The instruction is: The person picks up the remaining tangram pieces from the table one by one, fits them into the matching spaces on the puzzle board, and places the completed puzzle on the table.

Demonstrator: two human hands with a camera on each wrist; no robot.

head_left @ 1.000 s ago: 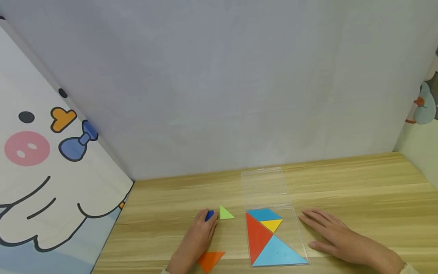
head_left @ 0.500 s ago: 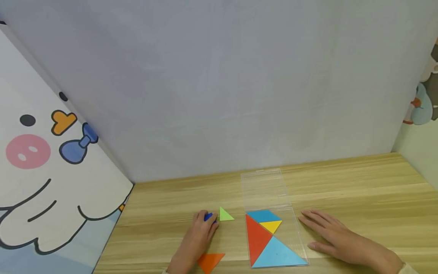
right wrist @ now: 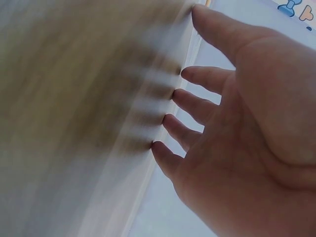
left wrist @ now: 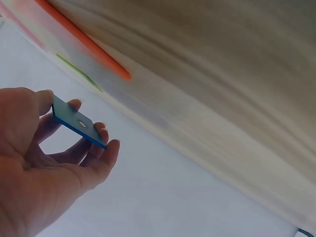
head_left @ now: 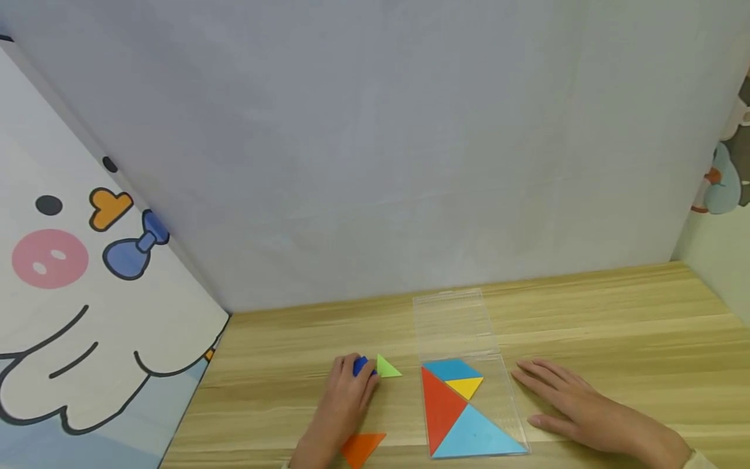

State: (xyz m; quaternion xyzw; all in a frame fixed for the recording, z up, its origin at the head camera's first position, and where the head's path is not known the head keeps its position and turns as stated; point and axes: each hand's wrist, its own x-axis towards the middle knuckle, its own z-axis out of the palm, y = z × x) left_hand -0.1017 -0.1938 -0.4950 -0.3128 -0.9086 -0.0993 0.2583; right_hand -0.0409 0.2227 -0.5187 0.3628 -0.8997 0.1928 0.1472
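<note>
gripping a thin, flat blue piece (left wrist: 72, 117) with pale oval spot: left hand (head_left: 347, 385), thumb and fingers curled at its edges. right hand (head_left: 571, 405): fingers spread, tips on tabletop (head_left: 615, 326).

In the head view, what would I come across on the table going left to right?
Left hand gripping a blue piece, green triangle, red triangle, yellow triangle, right hand.
</note>
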